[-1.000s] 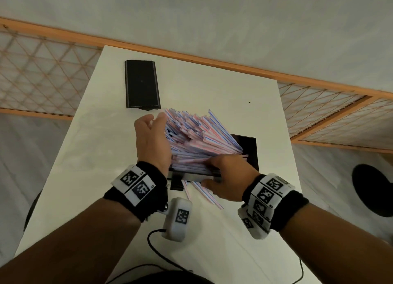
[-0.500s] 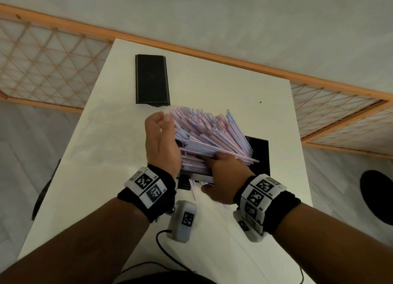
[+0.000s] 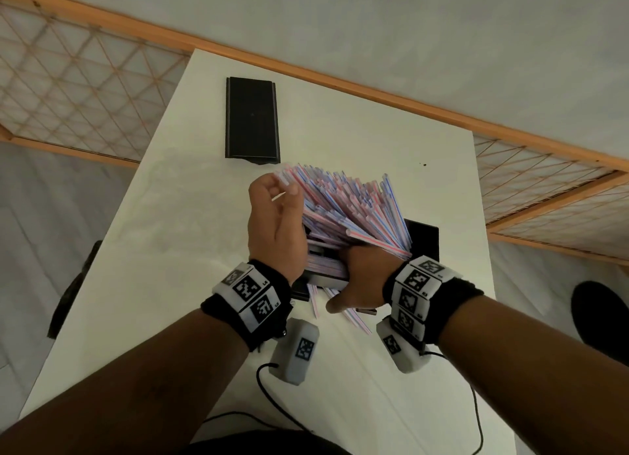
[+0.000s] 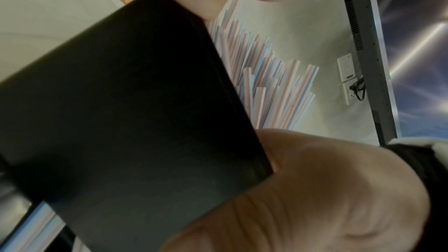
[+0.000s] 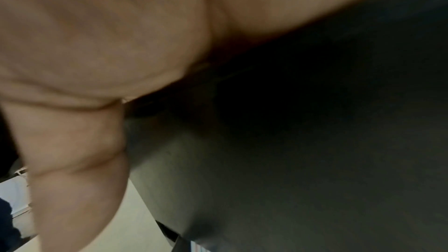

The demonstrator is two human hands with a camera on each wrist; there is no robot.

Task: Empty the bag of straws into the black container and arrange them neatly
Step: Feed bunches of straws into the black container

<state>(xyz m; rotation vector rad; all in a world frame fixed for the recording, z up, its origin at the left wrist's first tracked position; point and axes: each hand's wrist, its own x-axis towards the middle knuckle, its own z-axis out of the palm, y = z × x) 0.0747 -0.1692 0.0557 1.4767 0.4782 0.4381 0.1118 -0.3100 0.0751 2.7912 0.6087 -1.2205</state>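
A thick bundle of pink-and-blue striped straws (image 3: 354, 213) fans out of the black container (image 3: 422, 240), which is tilted up off the white table (image 3: 170, 250). My left hand (image 3: 275, 223) cups the bundle's left side, thumb and fingers curled round the far straw tips. In the left wrist view the container's dark wall (image 4: 121, 102) lies against my palm, with straws (image 4: 264, 83) sticking out beyond it. My right hand (image 3: 364, 277) grips the container's near end; its wrist view shows only palm and dark wall (image 5: 290, 141). A few loose straws (image 3: 350, 315) lie under that hand. No bag shows.
A flat black lid (image 3: 252, 117) lies at the table's far left. A wooden lattice rail (image 3: 544, 196) runs past the far and right edges. A cable (image 3: 473, 417) trails over the near table. A dark round object (image 3: 599, 318) sits on the floor at right.
The straws and container have tipped up more steeply. My left hand went from flat against the bundle's side to curling over the straw tips. My right hand slid further under the near end.
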